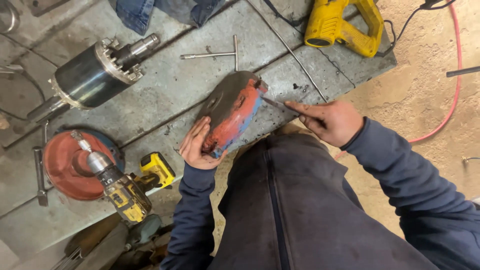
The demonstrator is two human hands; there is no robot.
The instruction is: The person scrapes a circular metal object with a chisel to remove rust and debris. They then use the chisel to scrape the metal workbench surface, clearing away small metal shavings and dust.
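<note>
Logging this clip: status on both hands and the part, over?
Left hand grips red-and-blue metal cover, propped on edge on workbench. Right hand pinches thin scraper, tip at cover's rim. Nothing in between.

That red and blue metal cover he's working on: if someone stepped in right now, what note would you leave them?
Left hand steadies the red and blue cover, tilted on edge on the steel bench.
Right hand holds a thin metal tool, its tip at the cover's upper edge.
Nearby: cordless drill, electric motor body, T-handle wrench, yellow power tool.
Paint is partly worn; how far the work has got is unclear.
</note>
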